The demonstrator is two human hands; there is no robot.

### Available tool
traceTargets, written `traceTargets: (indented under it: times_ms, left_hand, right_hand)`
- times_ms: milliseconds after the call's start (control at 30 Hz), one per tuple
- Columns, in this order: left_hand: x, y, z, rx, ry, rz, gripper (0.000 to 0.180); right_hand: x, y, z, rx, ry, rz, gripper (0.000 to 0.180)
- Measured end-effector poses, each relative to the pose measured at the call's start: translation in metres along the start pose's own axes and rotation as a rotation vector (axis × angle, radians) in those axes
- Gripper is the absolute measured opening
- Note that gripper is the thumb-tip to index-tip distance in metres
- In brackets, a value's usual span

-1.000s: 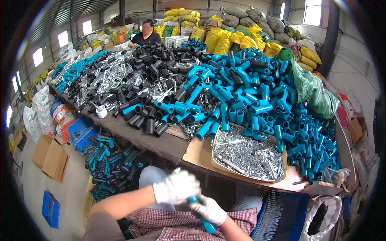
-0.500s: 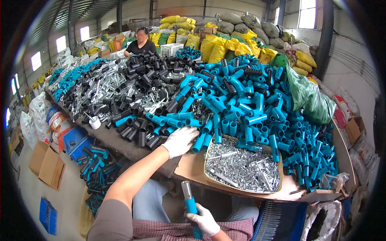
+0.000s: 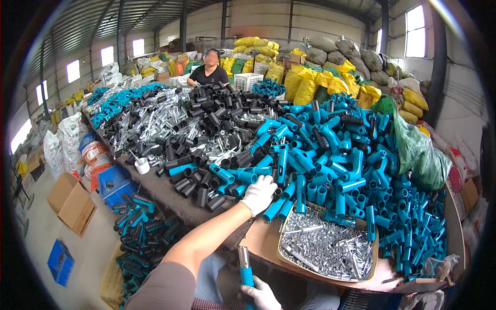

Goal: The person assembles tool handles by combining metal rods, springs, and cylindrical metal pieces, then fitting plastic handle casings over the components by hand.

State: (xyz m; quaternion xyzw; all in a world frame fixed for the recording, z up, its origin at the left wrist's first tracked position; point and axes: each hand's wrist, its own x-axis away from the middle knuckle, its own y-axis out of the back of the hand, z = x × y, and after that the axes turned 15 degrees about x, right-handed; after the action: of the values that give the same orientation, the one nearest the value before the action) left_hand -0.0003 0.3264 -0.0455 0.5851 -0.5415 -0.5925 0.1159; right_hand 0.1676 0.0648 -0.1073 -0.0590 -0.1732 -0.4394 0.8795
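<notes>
My left hand (image 3: pixel 260 195), in a white glove, reaches over the near edge of a heap of teal tube parts (image 3: pixel 336 170). Its back faces me and its bent fingers touch the teal pieces; the fingertips are hidden, so I cannot tell whether it grips one. Low in front of my lap, my gloved right hand (image 3: pixel 262 295) is closed around a teal tube (image 3: pixel 247 277). A bare metal tube (image 3: pixel 243 257) sticks up from its top end. To the right of my left hand stands a shallow tray (image 3: pixel 283 253) full of small metal pins.
Black sleeves (image 3: pixel 206 183) and metal rods (image 3: pixel 178 116) spread across the table's left half, beside a white cup (image 3: pixel 141 166). Finished-looking black-and-teal handles (image 3: pixel 142 237) pile up below left. A co-worker (image 3: pixel 211 75) is at the far side. Yellow sacks (image 3: pixel 307 85) stand behind.
The view has shifted, so the table appears lower and farther right. My left hand has moved a little farther into the teal heap. My right hand still holds the teal tube upright.
</notes>
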Motion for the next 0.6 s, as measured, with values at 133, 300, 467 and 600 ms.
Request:
traceTargets:
  times_ms: [133,300,467,600]
  left_hand:
    - [0.000,0.001,-0.009,0.039,0.024,0.048,0.026]
    - [0.005,-0.010,0.002,-0.009,0.055,-0.011,0.032]
    - [-0.020,0.006,-0.019,-0.120,0.089,0.217,0.024]
    - [-0.028,-0.014,-0.003,-0.129,0.012,0.158,0.023]
  right_hand:
    - [-0.004,-0.003,-0.002,-0.292,0.080,-0.057,0.029]
    - [-0.007,-0.002,0.007,-0.330,0.039,-0.031,0.030]
    - [-0.014,-0.002,0.008,-0.334,0.016,-0.029,0.032]
    - [-0.023,-0.011,0.009,-0.354,0.041,0.002,0.035]
